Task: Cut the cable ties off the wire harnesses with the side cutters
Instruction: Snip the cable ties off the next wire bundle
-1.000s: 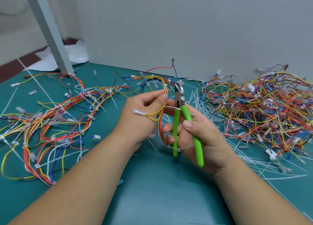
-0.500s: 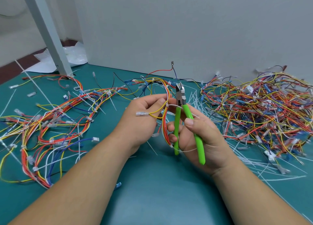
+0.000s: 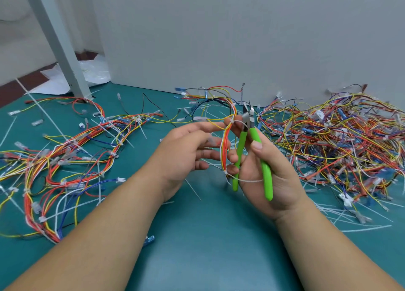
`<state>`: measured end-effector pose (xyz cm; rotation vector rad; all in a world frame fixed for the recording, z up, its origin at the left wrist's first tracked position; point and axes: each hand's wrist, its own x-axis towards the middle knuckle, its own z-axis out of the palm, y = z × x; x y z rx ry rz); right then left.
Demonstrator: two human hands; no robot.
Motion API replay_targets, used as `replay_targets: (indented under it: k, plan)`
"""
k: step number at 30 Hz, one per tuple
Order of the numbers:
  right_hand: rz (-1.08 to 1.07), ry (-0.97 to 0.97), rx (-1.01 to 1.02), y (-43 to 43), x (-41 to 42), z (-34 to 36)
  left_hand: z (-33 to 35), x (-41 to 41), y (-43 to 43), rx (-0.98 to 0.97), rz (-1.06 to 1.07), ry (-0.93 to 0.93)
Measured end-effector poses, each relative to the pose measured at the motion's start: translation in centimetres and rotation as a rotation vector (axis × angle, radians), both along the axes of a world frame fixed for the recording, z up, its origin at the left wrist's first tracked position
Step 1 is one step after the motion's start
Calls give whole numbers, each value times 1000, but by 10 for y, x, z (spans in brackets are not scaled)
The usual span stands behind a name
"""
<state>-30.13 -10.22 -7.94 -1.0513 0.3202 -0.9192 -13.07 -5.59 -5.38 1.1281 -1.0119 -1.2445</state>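
Above the worktop | left hand grip gone wide, no longer pinching the harness | right hand holds side cutters, harness against its fingers, blades beside a cable tie | we judge: regrasp next.

Even soft light, faint shadows; left fingers motion-blurred; edges bowed.

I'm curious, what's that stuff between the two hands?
In the head view, a thin wire bundle, orange, yellow and white, hangs between the left hand and the right hand, which grips the green side cutters.
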Motion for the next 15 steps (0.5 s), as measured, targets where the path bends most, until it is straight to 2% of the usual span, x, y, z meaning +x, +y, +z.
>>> replay_targets:
  k: [3,4,8,15]
  plan:
    - [-16,27,10,-1,-1,0,1,3,0,-35,-81,85]
    - [-20,45,9,-1,0,-1,0,3,0,-28,-64,92]
    - [-19,115,-30,1,5,-3,-5,-2,-3,-28,82,-74]
    - [-3,139,-51,1,6,-6,-7,0,-5,18,195,-25]
